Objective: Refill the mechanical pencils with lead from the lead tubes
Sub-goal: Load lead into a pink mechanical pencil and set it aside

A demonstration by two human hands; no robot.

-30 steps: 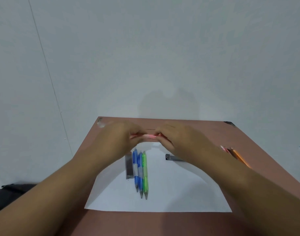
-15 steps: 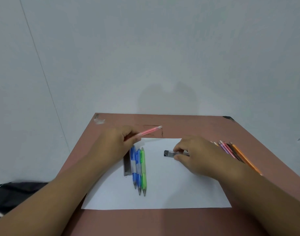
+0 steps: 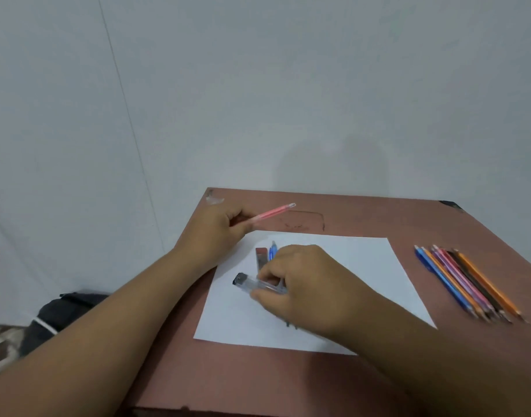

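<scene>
Head view, left to right: dark bag on the floor at nine o'clock. Left hand grips a pink mechanical pencil pointing toward two o'clock. At centre, right hand pinches a clear lead tube above white paper, partly covering blue pencils. Coloured pencils lie at three o'clock on the brown table.

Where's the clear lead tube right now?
Head view: the clear lead tube is pinched in the right hand, over the left part of the white paper, just below the second lead tube.
</scene>
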